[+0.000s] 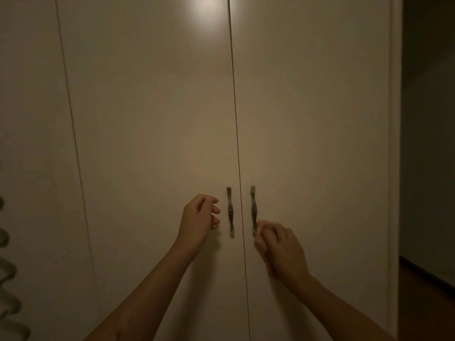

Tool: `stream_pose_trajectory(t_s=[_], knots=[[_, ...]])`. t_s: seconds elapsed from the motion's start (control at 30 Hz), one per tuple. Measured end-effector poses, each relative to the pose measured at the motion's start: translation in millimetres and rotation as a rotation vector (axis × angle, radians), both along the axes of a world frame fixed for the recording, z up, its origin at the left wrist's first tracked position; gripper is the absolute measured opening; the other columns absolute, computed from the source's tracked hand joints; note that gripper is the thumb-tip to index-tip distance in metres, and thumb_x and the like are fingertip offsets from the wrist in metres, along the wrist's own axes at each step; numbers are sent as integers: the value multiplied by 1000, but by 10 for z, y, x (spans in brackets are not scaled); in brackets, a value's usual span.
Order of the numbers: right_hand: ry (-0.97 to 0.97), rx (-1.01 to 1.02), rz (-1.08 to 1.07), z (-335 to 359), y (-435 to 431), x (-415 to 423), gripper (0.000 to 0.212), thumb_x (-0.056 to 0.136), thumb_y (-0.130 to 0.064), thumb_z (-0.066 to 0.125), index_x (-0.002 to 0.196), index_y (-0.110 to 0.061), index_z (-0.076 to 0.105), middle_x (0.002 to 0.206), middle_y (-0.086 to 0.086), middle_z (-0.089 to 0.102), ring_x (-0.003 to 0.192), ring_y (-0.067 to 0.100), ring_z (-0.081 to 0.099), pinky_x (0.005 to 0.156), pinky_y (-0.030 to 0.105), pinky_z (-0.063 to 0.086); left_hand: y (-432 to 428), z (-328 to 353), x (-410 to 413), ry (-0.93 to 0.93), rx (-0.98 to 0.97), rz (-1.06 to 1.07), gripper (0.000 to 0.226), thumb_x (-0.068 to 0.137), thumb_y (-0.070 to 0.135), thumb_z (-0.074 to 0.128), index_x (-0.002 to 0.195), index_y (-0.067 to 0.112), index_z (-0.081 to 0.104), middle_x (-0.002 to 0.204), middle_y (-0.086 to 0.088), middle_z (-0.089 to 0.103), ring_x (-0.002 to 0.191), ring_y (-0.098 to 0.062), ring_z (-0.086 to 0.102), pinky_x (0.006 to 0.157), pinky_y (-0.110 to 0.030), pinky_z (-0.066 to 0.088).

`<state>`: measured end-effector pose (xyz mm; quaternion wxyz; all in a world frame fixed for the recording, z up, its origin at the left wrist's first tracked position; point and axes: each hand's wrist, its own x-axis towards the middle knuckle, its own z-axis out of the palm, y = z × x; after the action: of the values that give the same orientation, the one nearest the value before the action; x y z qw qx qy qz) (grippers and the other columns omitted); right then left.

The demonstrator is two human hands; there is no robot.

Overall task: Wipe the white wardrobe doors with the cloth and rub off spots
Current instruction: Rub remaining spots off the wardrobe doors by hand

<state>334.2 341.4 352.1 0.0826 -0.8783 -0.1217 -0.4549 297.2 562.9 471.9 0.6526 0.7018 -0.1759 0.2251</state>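
Two tall white wardrobe doors fill the view, the left door (152,119) and the right door (315,119), meeting at a thin vertical gap. Each carries a curved metal handle beside the gap: the left handle (230,211) and the right handle (253,205). My left hand (199,220) hovers just left of the left handle, fingers curled and apart, holding nothing. My right hand (278,247) is at the lower end of the right handle, fingertips touching or pinching it; motion blur hides the exact grip. No cloth is visible.
Another door panel (29,143) lies to the left, with a wavy grey object (7,279) at the left edge. To the right of the wardrobe's side a dark opening (428,143) and wooden floor (423,291) show. A light glare (209,8) reflects near the top.
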Motion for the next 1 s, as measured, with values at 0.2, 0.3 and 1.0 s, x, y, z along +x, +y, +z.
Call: stream_pose_trajectory(t_s=[0.2,0.3,1.0], knots=[[26,-505,-52,-467,115,74,62,79,-10,62,139,-17,48,121,15,55,101,35,57,75,50,53,191,-150,5,33,12,25,23,98,14,42,92,7,63,78,-10,61,59,-17,57,58,-33,50],[19,-735,-53,-462,12,27,64,81,-10,58,142,-20,43,121,15,57,104,37,59,76,52,54,248,-219,8,49,8,27,23,98,14,42,92,7,63,78,-10,61,57,-16,56,58,-33,50],[-188,543,-61,1949,77,-7,32,96,-41,23,118,-29,42,124,10,47,106,29,49,82,42,48,292,-111,84,22,-9,34,23,98,13,42,90,10,63,78,-10,61,59,-19,57,57,-33,50]])
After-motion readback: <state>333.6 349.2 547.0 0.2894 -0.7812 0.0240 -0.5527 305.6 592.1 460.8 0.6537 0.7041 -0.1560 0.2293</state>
